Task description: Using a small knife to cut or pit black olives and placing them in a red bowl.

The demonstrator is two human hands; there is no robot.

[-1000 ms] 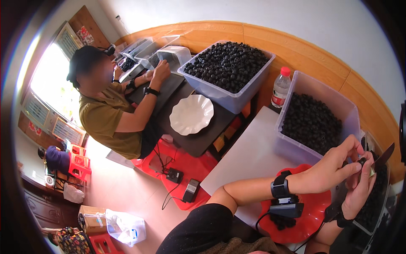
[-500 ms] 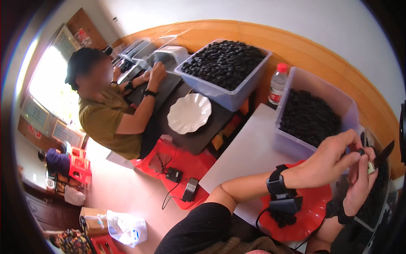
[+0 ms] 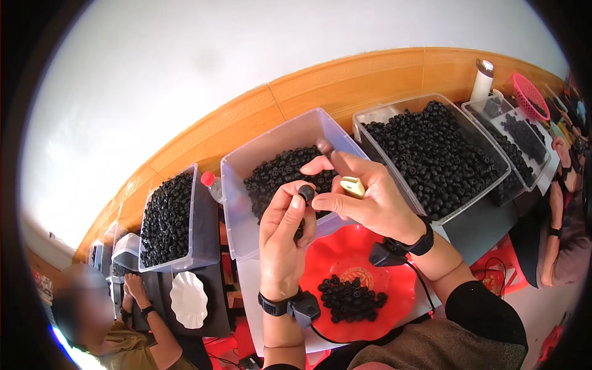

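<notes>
The person's bare left hand (image 3: 282, 237) wears a black wristband (image 3: 274, 304) with a small, boxy black sensor unit (image 3: 305, 308) clipped to it, from which a thin black cable (image 3: 320, 333) runs back toward the body. The bare right hand (image 3: 370, 200) wears a matching black band (image 3: 421, 242) with a wedge-shaped black module (image 3: 385, 254) and its own thin cable. A black sleeve (image 3: 484, 314) covers the right upper arm, beside a brownish-olive garment (image 3: 425, 348) on the body

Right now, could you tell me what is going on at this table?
A person holds a small black bead between the left hand and right hand; the right hand also holds a small cream tool. Below sits a red plate with a small pile of black beads, and behind it a clear bin full of them. A co-worker sits at the far left by a white plate.
</notes>
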